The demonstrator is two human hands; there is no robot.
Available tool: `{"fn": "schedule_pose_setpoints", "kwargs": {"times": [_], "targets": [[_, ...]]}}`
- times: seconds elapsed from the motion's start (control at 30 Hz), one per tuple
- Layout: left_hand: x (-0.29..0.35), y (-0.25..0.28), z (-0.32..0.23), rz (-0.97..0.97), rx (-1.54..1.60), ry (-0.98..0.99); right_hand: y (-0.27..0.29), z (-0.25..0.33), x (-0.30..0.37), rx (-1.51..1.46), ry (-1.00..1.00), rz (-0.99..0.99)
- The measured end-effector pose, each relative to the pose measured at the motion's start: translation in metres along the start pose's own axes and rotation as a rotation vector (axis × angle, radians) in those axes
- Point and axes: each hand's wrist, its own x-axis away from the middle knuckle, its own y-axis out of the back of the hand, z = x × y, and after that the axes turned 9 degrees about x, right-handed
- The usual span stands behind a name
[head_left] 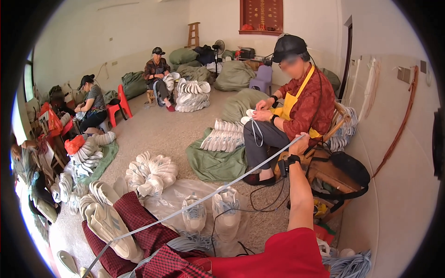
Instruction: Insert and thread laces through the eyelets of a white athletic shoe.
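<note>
At centre right of the frame, the person's right hand (300, 144) is closed around a pale lace (204, 200), pulled taut and slanting down to the lower left, where it crosses a white shoe (107, 224) on the lap. Left hand is out of sight.

Shoelace (204, 202), pale blue-white; shoe upper (109, 223) on the lap, cream with grey stripes; trousers (139, 222), dark red check; shirt sleeve (287, 255), plain red. Sacks (213, 162), olive green; plastic chairs (118, 105), bright red. Nearby person's apron (291, 103), yellow over a rust-red patterned shirt (315, 104)
</note>
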Motion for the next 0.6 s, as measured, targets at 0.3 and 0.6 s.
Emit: {"fn": "schedule_pose_setpoints", "kwargs": {"times": [0.3, 0.6], "targets": [[-0.056, 0.233, -0.057, 0.239, -0.6, -0.057, -0.037, 0.014, 0.041, -0.782, 0.553, 0.27], [-0.012, 0.092, -0.109, 0.17, 0.063, 0.872, 0.007, 0.143, 0.368, -1.07, 0.517, 1.281]]}}
